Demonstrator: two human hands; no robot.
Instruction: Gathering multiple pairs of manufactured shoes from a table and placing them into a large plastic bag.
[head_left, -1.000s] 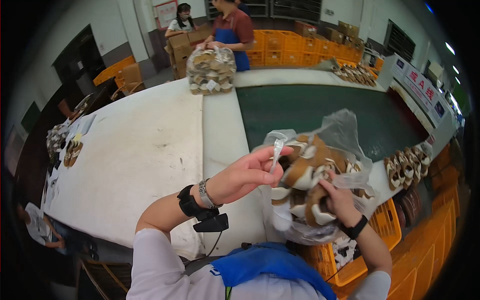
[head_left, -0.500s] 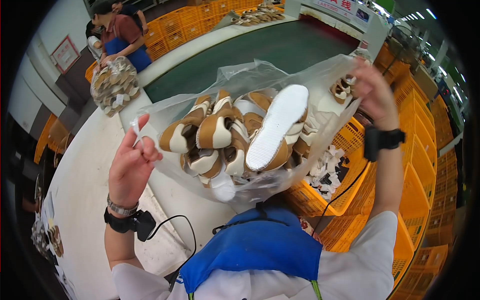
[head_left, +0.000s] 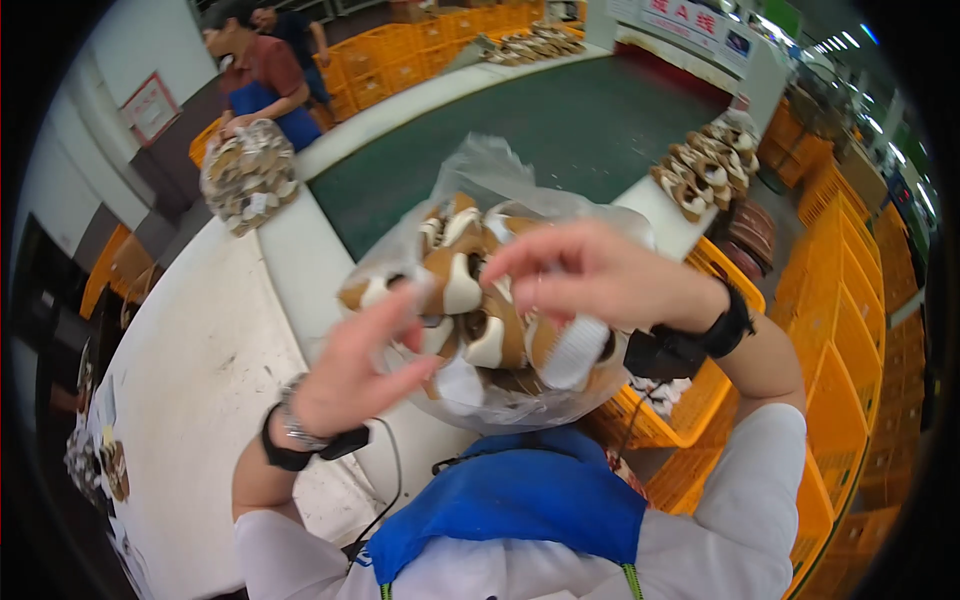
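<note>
A clear plastic bag (head_left: 487, 165) stands in front of me, full of brown-and-cream shoe uppers (head_left: 505, 335), some showing white ribbed bottoms. Its film is gathered loosely around the pile, with the mouth open at the top. At the bag's near left side is my left hand (head_left: 355, 375), thumb and fingers apart and slightly blurred. Above the pile's right half hovers my right hand (head_left: 600, 278), with the thumb and index finger spread and pointing left. Neither hand visibly grips anything. Part of the pile is hidden beneath my right hand.
A green conveyor belt (head_left: 440, 175) runs beyond the white table (head_left: 210, 350). More uppers (head_left: 708, 165) lie at the belt's right edge. A yellow crate (head_left: 690, 425) holds white scraps at right. A co-worker (head_left: 265, 85) stands far left by another filled bag (head_left: 248, 175).
Both hands have come inward from the bag's stretched rim, the right to above the uppers. The bag's mouth has slackened and drawn in, and the large white-bottomed upper on top has sunk lower.
</note>
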